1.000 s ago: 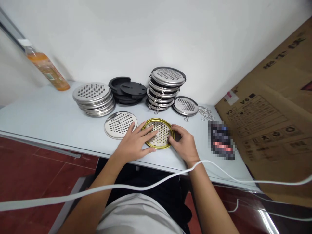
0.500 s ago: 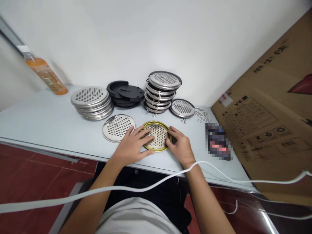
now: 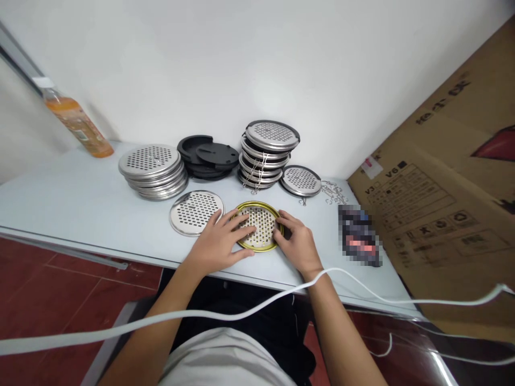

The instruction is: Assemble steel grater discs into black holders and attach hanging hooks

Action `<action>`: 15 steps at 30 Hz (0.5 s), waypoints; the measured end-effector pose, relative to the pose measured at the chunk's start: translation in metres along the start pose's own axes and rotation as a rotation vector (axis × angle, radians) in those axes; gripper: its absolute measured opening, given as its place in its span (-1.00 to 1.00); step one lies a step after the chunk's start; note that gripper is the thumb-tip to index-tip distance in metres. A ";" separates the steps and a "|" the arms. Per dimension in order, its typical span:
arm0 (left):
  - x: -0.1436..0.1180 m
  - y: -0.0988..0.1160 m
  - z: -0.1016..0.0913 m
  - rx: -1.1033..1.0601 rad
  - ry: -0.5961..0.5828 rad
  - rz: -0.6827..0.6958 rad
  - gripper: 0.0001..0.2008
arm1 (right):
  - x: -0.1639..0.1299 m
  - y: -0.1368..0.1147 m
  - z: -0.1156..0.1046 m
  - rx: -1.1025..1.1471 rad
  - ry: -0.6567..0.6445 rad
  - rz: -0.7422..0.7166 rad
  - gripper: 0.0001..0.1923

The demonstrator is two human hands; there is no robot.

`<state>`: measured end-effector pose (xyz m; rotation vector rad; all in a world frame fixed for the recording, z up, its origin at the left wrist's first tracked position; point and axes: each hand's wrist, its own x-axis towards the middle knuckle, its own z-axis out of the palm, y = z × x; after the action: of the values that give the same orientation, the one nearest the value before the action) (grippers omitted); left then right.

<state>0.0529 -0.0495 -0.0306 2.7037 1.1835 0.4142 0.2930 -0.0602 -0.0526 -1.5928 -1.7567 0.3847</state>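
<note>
A round perforated metal disc with a gold rim (image 3: 261, 249) lies on the table near its front edge. My left hand (image 3: 215, 244) rests over the left side of this disc, fingers spread and open, the fingertips on its holed surface. My right hand (image 3: 300, 241) is closed at the right rim, with the thumb on the inner face and the fingers at the edge. Just left of it lies a silver perforated disc (image 3: 195, 212), partly covered by my left fingers.
Behind stand a stack of silver discs (image 3: 151, 161), black round parts (image 3: 217, 155), a clipped stack of discs (image 3: 271, 134) and a single black-edged disc (image 3: 301, 181). Small metal clips (image 3: 333, 193) lie by a cardboard box (image 3: 442, 214). A white cable (image 3: 241, 315) crosses in front of my forearms.
The whole view has shifted very slightly. Both hands keep their places on the gold-rimmed disc.
</note>
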 end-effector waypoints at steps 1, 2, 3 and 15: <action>0.000 0.000 0.000 0.000 -0.001 -0.001 -0.47 | 0.000 0.000 0.000 0.003 -0.002 0.001 -0.64; 0.000 0.000 0.000 -0.001 -0.001 -0.001 -0.46 | 0.000 0.001 0.000 0.006 -0.004 0.001 -0.64; 0.000 0.000 0.000 -0.002 -0.001 0.000 -0.46 | 0.000 0.001 0.000 0.009 -0.005 0.000 -0.63; -0.001 -0.002 0.003 -0.003 0.013 -0.008 -0.46 | 0.001 0.005 0.000 0.054 -0.008 -0.029 -0.65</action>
<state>0.0521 -0.0489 -0.0337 2.6973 1.1953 0.4327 0.2962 -0.0580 -0.0557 -1.5281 -1.7593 0.4211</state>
